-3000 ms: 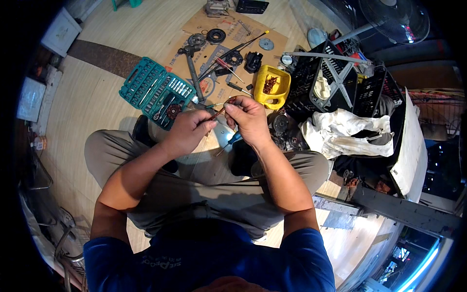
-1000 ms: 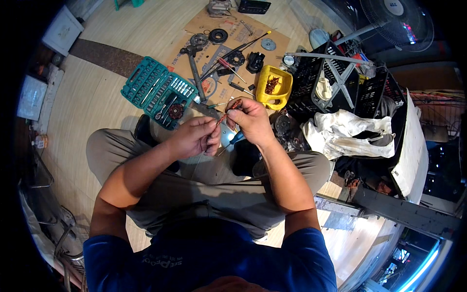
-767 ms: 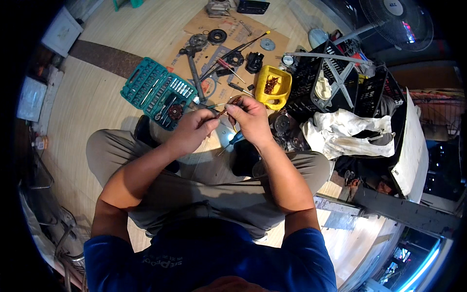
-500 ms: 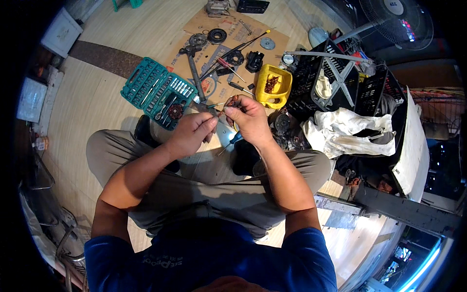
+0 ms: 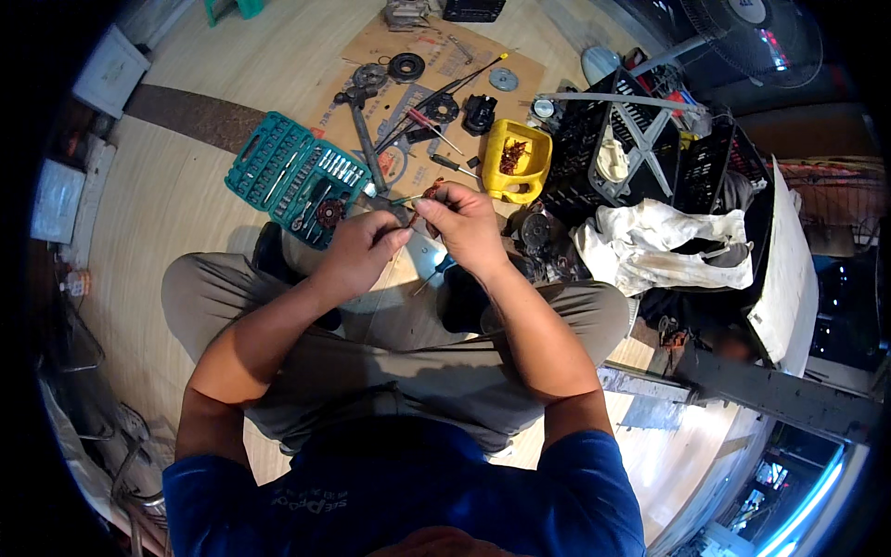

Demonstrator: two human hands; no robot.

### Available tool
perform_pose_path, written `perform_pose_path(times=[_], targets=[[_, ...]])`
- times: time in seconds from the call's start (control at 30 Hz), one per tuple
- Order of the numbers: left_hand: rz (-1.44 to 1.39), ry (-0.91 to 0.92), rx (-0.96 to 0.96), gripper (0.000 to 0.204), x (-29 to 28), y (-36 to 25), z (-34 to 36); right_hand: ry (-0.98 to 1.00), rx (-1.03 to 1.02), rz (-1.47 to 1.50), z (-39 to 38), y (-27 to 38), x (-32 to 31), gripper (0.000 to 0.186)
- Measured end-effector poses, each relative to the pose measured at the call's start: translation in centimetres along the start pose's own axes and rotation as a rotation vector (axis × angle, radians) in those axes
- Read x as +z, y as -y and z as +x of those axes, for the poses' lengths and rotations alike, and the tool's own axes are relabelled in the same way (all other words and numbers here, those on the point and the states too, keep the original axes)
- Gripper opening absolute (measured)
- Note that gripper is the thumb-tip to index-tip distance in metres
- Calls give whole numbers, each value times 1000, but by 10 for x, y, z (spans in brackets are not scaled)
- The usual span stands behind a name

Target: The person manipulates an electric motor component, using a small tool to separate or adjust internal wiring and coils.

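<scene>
In front of me, above my crossed legs, my left hand (image 5: pixel 362 249) and my right hand (image 5: pixel 464 227) work close together with pinched fingers. Between them is a thin, reddish-brown strand that looks like copper wire (image 5: pixel 433 188); part of it is hidden by the fingers. Just right of my right hand stands a cut-open yellow jug (image 5: pixel 509 186) with similar reddish wire scraps (image 5: pixel 512 156) inside. A blue-handled screwdriver (image 5: pixel 445 265) lies below my hands. The open teal socket set case (image 5: pixel 249 182) is to the left of my left hand.
A cardboard sheet (image 5: pixel 404 172) ahead carries a hammer (image 5: pixel 363 130), a red-handled screwdriver (image 5: pixel 420 117), a black-handled screwdriver (image 5: pixel 445 161), a black ring (image 5: pixel 406 67) and other machine parts. At right are black crates (image 5: pixel 636 176), a white cloth (image 5: pixel 640 251) and a fan (image 5: pixel 752 46).
Both hands stay pinched near each other, the right one shifting slightly left. The whole scene has moved a little up and left in view.
</scene>
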State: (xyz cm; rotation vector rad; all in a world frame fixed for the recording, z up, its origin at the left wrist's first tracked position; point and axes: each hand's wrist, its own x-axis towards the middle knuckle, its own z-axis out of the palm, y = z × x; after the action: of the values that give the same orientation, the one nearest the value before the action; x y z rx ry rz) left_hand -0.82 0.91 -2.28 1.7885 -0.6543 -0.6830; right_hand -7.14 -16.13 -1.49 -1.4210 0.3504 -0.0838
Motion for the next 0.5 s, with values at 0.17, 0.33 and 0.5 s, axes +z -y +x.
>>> perform_pose_path(times=[0.17, 0.33, 0.5], targets=[[59, 11, 87, 19, -2, -8, -5, -3, -51, -8, -2, 3, 5, 11], [1, 107, 83, 18, -6, -8, -3, 41, -12, 99, -3, -2, 3, 12], [65, 113, 162, 19, -5, -6, -2, 51, -28, 95, -3, -5, 5, 12]])
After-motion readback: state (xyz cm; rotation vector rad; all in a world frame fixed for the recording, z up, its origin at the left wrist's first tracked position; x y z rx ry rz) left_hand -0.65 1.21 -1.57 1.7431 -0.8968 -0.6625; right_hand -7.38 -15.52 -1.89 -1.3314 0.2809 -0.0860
